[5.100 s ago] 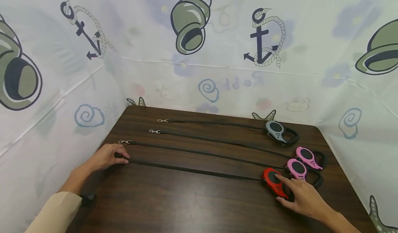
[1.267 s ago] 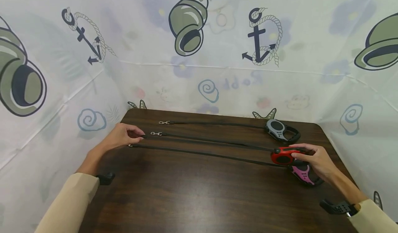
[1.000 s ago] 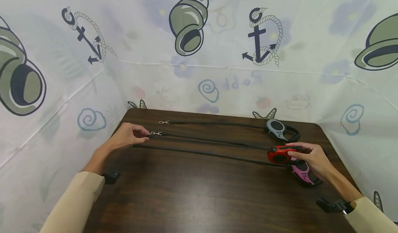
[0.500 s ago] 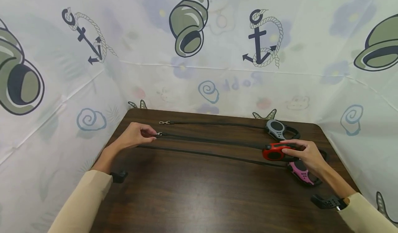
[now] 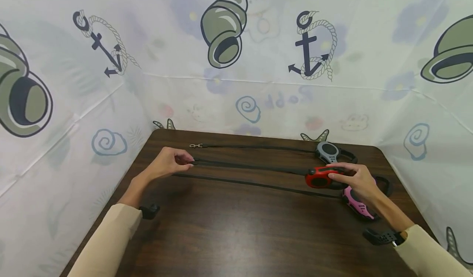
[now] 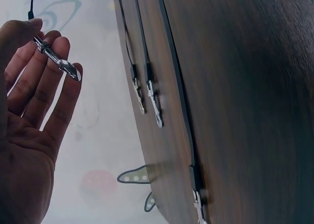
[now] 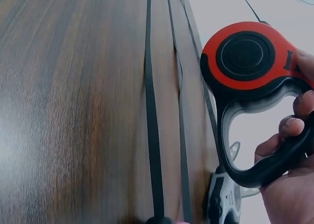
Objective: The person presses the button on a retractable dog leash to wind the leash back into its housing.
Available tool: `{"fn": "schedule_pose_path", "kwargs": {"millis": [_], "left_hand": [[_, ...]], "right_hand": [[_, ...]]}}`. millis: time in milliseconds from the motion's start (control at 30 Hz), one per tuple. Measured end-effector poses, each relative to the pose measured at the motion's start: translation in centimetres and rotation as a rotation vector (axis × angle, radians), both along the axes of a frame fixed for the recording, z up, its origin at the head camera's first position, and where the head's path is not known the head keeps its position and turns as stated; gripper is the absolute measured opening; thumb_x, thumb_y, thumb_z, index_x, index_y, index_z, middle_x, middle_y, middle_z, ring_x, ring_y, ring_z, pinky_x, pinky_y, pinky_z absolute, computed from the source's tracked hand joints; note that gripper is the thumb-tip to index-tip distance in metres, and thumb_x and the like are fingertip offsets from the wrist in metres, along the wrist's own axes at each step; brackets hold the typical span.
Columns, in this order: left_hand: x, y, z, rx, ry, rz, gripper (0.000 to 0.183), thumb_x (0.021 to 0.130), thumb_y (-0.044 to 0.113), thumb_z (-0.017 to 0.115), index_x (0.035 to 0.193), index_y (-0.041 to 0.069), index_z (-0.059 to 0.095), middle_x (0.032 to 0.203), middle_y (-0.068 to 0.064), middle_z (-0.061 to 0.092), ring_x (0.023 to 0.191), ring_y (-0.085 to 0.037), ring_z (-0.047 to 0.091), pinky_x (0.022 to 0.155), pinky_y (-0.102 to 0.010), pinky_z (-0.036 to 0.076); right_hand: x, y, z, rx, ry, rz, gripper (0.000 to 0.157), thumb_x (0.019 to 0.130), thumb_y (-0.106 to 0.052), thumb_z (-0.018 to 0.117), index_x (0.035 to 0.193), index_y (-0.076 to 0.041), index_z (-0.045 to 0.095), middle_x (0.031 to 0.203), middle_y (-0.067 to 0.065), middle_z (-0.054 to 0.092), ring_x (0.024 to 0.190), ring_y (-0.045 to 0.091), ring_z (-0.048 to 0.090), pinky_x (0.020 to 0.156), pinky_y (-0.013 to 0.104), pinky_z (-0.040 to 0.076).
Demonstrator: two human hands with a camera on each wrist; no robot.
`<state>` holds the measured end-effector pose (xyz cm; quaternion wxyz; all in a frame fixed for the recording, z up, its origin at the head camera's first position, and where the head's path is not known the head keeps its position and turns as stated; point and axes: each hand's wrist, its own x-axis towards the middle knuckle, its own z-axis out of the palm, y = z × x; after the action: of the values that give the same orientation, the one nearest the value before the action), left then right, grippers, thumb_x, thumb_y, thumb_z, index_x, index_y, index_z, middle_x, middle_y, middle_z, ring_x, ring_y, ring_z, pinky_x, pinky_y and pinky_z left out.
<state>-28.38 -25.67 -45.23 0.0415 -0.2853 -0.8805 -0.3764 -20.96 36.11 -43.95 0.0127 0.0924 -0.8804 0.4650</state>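
My right hand (image 5: 362, 182) grips a red and black retractable dog leash (image 5: 320, 177) raised above the table. In the right wrist view fingers curl round its black handle loop (image 7: 228, 140). My left hand (image 5: 168, 162) pinches the far end of its black strap; the silver snap hook (image 6: 59, 61) lies across the fingers in the left wrist view. The strap runs fairly straight between both hands. Below lie a pink leash (image 5: 356, 205) and a grey leash (image 5: 328, 150), straps drawn out leftward. A second pink leash is mostly hidden behind my right hand.
The dark wooden table (image 5: 236, 227) is enclosed by a patterned cloth backdrop (image 5: 273, 88) at back and sides. Snap hooks of the lying leashes (image 6: 154, 104) rest toward the table's left. A black wristband (image 5: 380, 236) sits on the right wrist.
The red leash, flat on the table at first, has been lifted and turned. Over the last second my left hand shifts right and my right hand shifts left, so the strap between them shortens.
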Motion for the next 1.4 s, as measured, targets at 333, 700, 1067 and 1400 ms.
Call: {"fn": "schedule_pose_path", "kwargs": {"millis": [333,700,1067,1400], "left_hand": [[-0.4,1.6,0.0,0.011,0.002,-0.04,0.013,0.087,0.004,0.087,0.098,0.006,0.08,0.089,0.0,0.08,0.076,-0.01,0.073,0.071,-0.024,0.06],[-0.2,3.0,-0.4,0.043,-0.007,-0.051,0.015,0.086,0.002,0.087,0.099,0.006,0.08,0.088,0.0,0.079,0.075,-0.01,0.072,0.07,-0.023,0.059],[-0.2,4.7,-0.5,0.069,-0.009,-0.086,0.013,0.087,0.005,0.086,0.098,0.007,0.08,0.089,-0.001,0.079,0.077,-0.012,0.073,0.073,-0.024,0.06],[-0.3,6.5,-0.4,0.067,0.025,-0.13,0.013,0.087,0.005,0.086,0.098,0.008,0.08,0.089,0.001,0.079,0.077,-0.011,0.073,0.073,-0.026,0.061]], "right_hand": [[0.1,-1.3,0.1,-0.036,-0.006,0.022,0.037,0.1,-0.022,0.076,0.133,-0.006,0.073,0.126,0.008,0.075,0.114,0.016,0.058,0.096,0.043,0.04],[-0.1,-2.5,-0.2,-0.073,0.012,0.044,0.036,0.097,-0.018,0.079,0.131,-0.005,0.074,0.113,0.009,0.069,0.059,0.011,0.037,0.044,0.029,0.03],[-0.6,-4.3,-0.2,-0.076,0.036,0.085,0.037,0.098,-0.016,0.078,0.133,-0.005,0.073,0.128,0.02,0.071,0.1,0.021,0.053,0.075,0.031,0.044],[-1.1,-5.7,-1.1,-0.101,0.072,0.114,0.034,0.095,-0.011,0.079,0.128,-0.005,0.075,0.114,0.006,0.078,0.092,0.017,0.061,0.073,0.03,0.049]]}}
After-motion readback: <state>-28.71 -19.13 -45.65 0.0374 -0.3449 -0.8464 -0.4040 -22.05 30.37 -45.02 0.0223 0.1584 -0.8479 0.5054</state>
